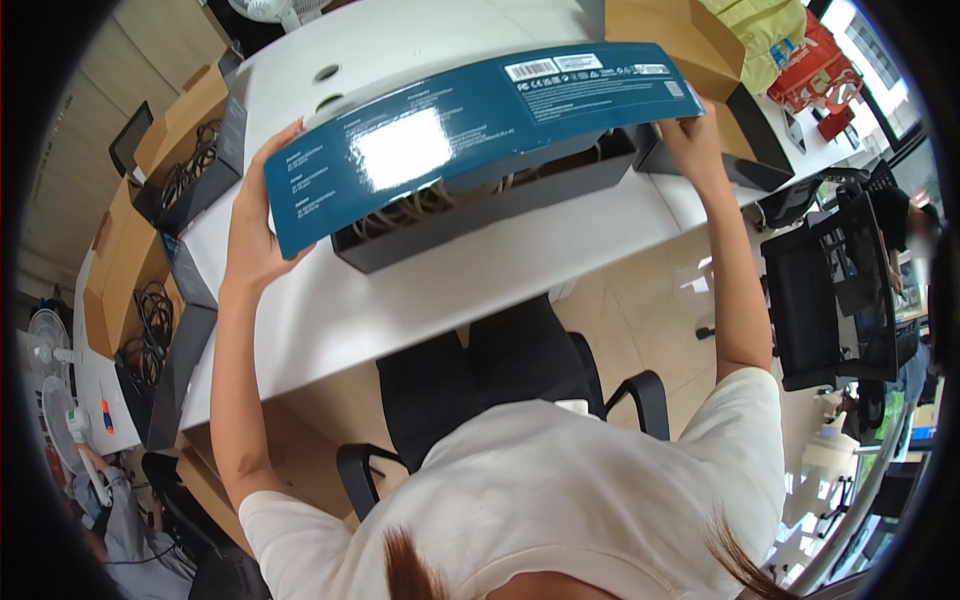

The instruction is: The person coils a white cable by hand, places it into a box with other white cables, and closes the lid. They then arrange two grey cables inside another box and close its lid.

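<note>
A blue box lid, printed with white text and a barcode label, stretches between my two hands. My left hand grips its left end, thumb along the lower edge and fingers at the upper corner. At the opposite end, my right hand has its fingers closed around the right edge. Below and partly hidden by the lid is a long dark box on the white table. Coiled cables show in the gap between lid and box. Bright glare covers part of the print.
Open boxes with black cables stand on the left, one behind the other. Another open box is at the right. The white table has round holes. An office chair is under me; other people sit farther off.
</note>
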